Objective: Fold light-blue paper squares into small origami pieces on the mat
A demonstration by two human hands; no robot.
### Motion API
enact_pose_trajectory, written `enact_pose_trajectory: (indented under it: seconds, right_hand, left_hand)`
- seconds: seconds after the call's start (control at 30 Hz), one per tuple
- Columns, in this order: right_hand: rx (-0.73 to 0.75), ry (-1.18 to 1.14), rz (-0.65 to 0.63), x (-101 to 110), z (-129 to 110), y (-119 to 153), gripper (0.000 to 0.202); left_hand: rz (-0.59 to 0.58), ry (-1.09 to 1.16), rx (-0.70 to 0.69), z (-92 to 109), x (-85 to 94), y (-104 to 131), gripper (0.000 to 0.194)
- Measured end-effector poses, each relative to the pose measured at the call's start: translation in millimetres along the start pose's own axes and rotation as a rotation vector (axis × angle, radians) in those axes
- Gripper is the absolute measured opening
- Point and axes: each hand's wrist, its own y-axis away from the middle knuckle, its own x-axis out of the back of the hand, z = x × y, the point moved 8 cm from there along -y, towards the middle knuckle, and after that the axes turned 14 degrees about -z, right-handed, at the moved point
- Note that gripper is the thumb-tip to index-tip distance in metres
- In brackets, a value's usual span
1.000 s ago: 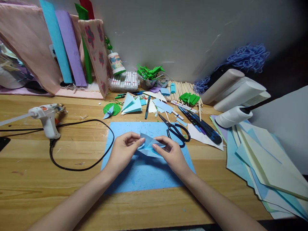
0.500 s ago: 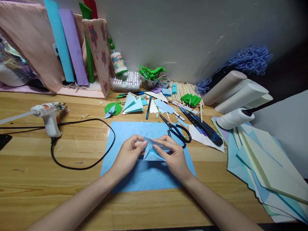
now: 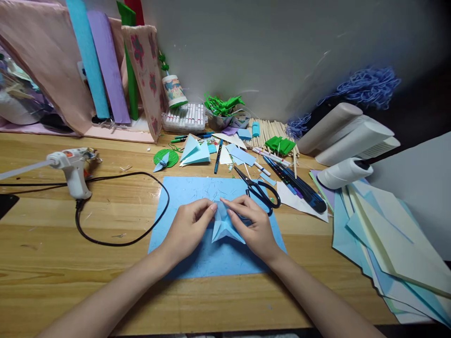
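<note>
A piece of light blue folded paper (image 3: 225, 227) is held up between my two hands, its lower part spread into pointed flaps. My left hand (image 3: 188, 225) pinches its upper left edge between thumb and fingers. My right hand (image 3: 252, 223) grips the right side, the thumb lying on the front and the index finger along the top. Beneath both hands lies a blue sheet (image 3: 207, 263) on the wooden table. Black-handled scissors (image 3: 260, 190) rest on the sheet's upper right corner, just beyond my right hand.
To the left sits a white glue gun (image 3: 72, 169) with its black cord (image 3: 123, 244) looping toward the sheet. A small folded paper piece (image 3: 162, 162) rests on a green disc (image 3: 172, 158). Stacked papers (image 3: 405, 244) lie at right, near a dark utility knife (image 3: 310, 195).
The folded paper has tilted and dropped slightly, its lower flaps opening into a wider pointed shape. Both hands have shifted their pinch toward its top.
</note>
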Motion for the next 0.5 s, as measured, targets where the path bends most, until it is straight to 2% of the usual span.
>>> enact_pose_trajectory:
  seconds: [0.13, 0.3, 0.5]
  right_hand:
    - [-0.074, -0.095, -0.032, 1.9, 7.3, -2.9, 0.03]
    - [-0.08, -0.133, -0.05, 1.3, 8.1, -3.0, 0.029]
    - [-0.061, -0.114, -0.017, 0.1, 4.1, -0.2, 0.027]
  left_hand:
    - [-0.052, 0.163, 0.006, -0.8, -3.6, -2.7, 0.028]
    - [-0.001, 0.303, 0.129, -13.2, -1.0, -4.0, 0.021]
    - [0.127, 0.177, 0.127, -9.4, 7.6, 1.6, 0.023]
